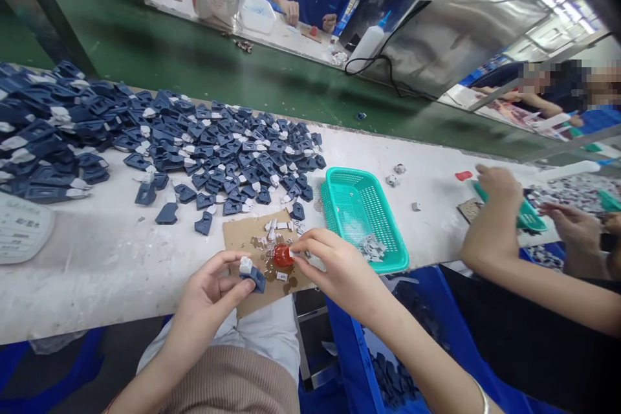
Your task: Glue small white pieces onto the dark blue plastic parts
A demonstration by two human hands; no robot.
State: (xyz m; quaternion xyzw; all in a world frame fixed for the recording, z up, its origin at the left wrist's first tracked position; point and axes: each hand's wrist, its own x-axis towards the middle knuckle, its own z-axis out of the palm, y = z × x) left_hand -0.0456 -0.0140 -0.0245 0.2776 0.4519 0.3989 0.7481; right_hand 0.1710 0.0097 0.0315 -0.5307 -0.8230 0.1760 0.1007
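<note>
My left hand point(216, 284) pinches a dark blue plastic part point(253, 279) with a white piece at its upper end, held above the table's front edge. To its right, my right hand point(330, 265) grips a small pale piece point(292, 253) between thumb and fingertips, at the edge of a small red round cap point(281, 255). The cap rests on a stained cardboard sheet point(245, 236). Several small white and grey pieces point(277, 226) lie on the cardboard behind the cap, and one more point(282, 276) lies in front.
A large heap of dark blue parts point(233, 149) covers the table's left and back. A green basket point(334, 207) with small grey pieces stands right of the cardboard. A co-worker's arm point(495, 252) reaches in at the right. A blue bin point(356, 349) sits below the edge.
</note>
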